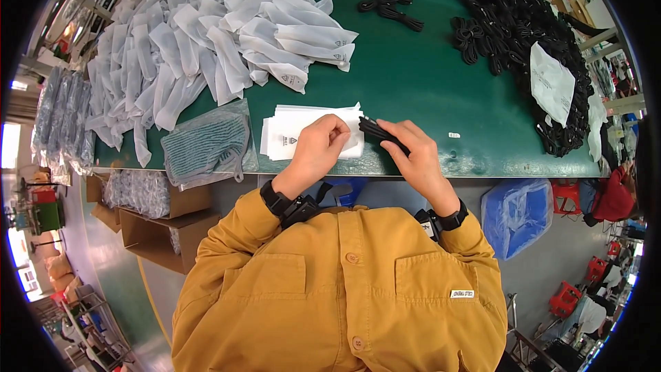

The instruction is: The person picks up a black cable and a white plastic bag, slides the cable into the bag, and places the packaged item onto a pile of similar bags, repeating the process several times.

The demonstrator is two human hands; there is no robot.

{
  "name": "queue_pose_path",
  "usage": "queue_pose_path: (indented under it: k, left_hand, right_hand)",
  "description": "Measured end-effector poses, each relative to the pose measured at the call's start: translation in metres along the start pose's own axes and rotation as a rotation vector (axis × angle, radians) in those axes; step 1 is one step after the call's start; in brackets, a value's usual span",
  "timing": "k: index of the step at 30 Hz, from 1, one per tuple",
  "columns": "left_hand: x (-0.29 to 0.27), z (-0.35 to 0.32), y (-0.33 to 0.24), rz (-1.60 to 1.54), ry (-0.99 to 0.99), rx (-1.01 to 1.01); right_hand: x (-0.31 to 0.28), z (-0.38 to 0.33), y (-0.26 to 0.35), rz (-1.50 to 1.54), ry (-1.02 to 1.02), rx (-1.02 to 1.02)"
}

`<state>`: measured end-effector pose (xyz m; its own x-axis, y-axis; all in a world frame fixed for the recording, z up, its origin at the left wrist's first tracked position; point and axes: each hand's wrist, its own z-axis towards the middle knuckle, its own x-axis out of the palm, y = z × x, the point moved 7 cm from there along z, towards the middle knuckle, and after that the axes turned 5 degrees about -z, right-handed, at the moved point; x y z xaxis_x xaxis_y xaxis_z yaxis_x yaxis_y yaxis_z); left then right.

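Centre frame, on green counter [413, 83]: flat stack of white frosted plastic pouches [289, 134], left hand [322, 143] fingers pinching the top pouch. Right hand [412, 151] fingers pinching one bundled black cable [377, 131] at its mouth. Upper left: big heap of filled white pouches [206, 34]. Upper right: pile of black coiled cables [523, 34], three loose bundles [389, 1] beside.

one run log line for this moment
left hand: on white bag stack | right hand: holds bundled black cable | green table
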<state>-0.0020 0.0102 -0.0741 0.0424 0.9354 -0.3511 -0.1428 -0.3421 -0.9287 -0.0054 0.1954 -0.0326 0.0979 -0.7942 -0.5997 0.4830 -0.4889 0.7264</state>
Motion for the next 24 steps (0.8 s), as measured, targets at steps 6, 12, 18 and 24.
queue_pose_path:
  k: [6,12,18,24]
  left_hand:
    - [-0.007,0.002,-0.005,-0.006,-0.013,0.022]
    - [-0.003,-0.004,-0.009,0.172,0.036,0.155]
    - [-0.009,-0.007,-0.009,0.043,-0.03,0.072]
    - [-0.012,-0.01,-0.044,0.085,-0.008,0.407]
  right_hand:
    - [0.0,-0.002,0.018,-0.255,0.043,-0.18]
    - [-0.002,-0.002,0.018,-0.275,0.007,-0.182]
    - [0.005,0.0,0.026,-0.331,0.095,-0.274]
    - [0.009,0.007,0.014,-0.097,0.2,-0.178]
